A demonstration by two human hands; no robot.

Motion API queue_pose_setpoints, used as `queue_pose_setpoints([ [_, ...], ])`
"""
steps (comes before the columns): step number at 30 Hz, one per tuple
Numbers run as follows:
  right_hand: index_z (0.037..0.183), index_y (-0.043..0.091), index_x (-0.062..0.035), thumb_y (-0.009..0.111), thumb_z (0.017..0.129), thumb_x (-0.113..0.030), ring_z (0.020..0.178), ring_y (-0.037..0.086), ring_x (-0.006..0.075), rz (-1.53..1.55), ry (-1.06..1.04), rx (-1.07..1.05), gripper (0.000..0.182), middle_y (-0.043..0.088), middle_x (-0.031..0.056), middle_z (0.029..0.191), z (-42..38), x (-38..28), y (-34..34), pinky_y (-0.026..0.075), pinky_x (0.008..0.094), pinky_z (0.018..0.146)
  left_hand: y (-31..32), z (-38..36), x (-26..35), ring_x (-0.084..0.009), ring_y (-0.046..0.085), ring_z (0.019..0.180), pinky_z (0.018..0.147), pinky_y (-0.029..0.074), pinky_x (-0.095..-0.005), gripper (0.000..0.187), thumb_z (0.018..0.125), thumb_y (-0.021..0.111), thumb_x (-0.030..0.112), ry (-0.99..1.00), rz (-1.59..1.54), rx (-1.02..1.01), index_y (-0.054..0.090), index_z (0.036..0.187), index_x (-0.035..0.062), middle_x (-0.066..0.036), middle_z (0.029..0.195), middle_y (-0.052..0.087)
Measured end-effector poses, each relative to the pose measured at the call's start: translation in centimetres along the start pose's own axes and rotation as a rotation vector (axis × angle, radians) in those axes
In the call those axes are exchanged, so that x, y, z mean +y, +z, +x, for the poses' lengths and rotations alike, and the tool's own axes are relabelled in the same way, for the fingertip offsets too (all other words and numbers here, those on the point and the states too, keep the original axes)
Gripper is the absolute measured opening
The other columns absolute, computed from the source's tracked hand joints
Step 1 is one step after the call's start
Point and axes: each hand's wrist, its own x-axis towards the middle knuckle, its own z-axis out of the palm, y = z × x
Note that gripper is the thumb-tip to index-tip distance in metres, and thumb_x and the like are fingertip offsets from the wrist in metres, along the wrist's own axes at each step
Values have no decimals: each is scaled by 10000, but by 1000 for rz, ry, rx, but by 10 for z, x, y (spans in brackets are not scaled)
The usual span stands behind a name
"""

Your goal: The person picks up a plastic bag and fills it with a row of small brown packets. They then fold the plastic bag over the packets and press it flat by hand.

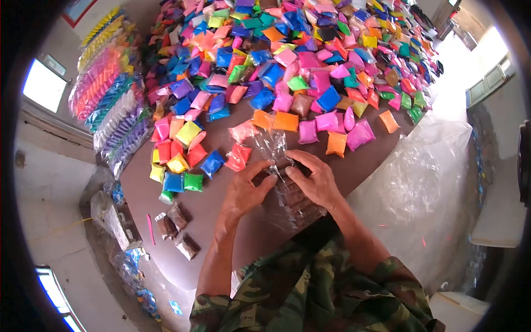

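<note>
A clear plastic bag (pixel 301 202) lies at the near edge of the table, with several brown packets stacked in a row inside it. Its loose, crinkled upper end (pixel 270 145) spreads away from me over the tabletop. My left hand (pixel 247 188) has thumb and fingers closed on the bag's left side. On the opposite side, my right hand (pixel 314 178) pinches the plastic between thumb and fingers. Just beyond the bag sit orange packets (pixel 286 121) and red packets (pixel 238 157). A few loose brown packets (pixel 187 245) lie to the left.
A large heap of small coloured packets (pixel 265 72) covers the far part of the brown table (pixel 221 243). Strips of bagged packets (pixel 108 94) hang at the left. A pink strip (pixel 150 228) lies near the left edge. Clear plastic sheeting (pixel 420 171) is at the right.
</note>
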Motion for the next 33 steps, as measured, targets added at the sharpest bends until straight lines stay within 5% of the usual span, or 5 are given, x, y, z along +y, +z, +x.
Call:
queue_pose_setpoints([
  [7,1380,696,-42,743,1007,-188,1198,688,200,134,66,-62,404,732,125,1318,-31,-22,23,554,336,974,-7,-51,5,-193,756,951,856,596,-348,403,938,823,159,-70,43,78,737,1314,44,-121,1067,797],
  [21,1318,718,-65,750,993,-329,1115,751,299,29,4,-218,420,778,151,1194,-31,-34,61,576,410,930,-26,-134,10,-205,752,1000,843,610,-330,313,959,794,102,-108,-112,378,740,1251,5,-111,1209,748],
  [26,1327,721,-74,757,989,-364,1107,753,277,33,-15,-228,448,784,138,1188,-30,-26,61,572,396,939,-63,-195,-16,-209,749,841,739,607,-352,264,921,812,77,-41,436,736,747,1168,10,-121,1023,759],
  [27,1305,723,-13,768,999,-236,1030,705,152,50,0,-206,382,777,73,1110,-31,-31,62,554,329,929,-73,-209,-25,-208,744,818,726,603,-360,262,914,817,81,-29,598,810,746,1156,11,-125,1002,758],
  [33,1299,729,-29,748,995,-318,1084,739,226,80,24,-213,420,786,113,1150,-31,-30,61,564,374,954,-98,-246,-47,-214,707,816,730,578,-374,379,866,852,179,-421,557,879,745,1186,9,-125,1023,751],
])
